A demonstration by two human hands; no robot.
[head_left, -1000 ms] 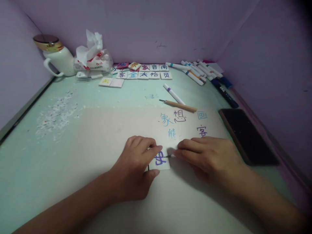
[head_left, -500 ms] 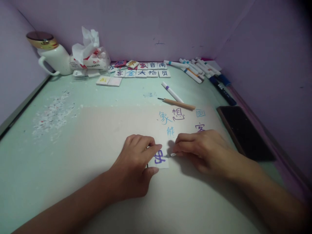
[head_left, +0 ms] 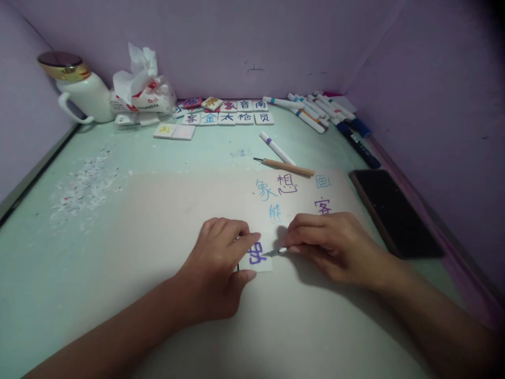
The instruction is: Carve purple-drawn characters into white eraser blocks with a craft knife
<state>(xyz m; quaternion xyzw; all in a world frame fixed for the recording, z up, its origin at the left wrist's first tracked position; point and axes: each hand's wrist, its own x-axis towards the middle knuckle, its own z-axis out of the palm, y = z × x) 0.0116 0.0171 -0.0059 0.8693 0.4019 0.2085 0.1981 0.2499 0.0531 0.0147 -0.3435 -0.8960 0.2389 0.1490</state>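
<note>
A small white square block (head_left: 264,267) with a purple character on its top lies on the pale sheet. My left hand (head_left: 221,263) grips it from the left, its index finger along the upper edge and its thumb along the lower one. In my right hand (head_left: 327,245), closed in a pinch, is a craft knife (head_left: 282,251) with a silver collar. Its thin blade points left, and the tip meets the right part of the purple character. Most of the knife's handle is hidden by my fingers.
Behind lie a wooden-handled carving tool (head_left: 294,168), a purple-banded marker (head_left: 277,148) and a phone (head_left: 389,210). Character blocks (head_left: 226,119), a tissue pack (head_left: 142,100), a lidded mug (head_left: 82,95) and several markers (head_left: 311,113) line the wall. White shavings (head_left: 84,192) are scattered left.
My right hand has shifted slightly right, and more of the knife's blade and collar now shows. My left hand stays on the block. The whole view has shifted a little.
</note>
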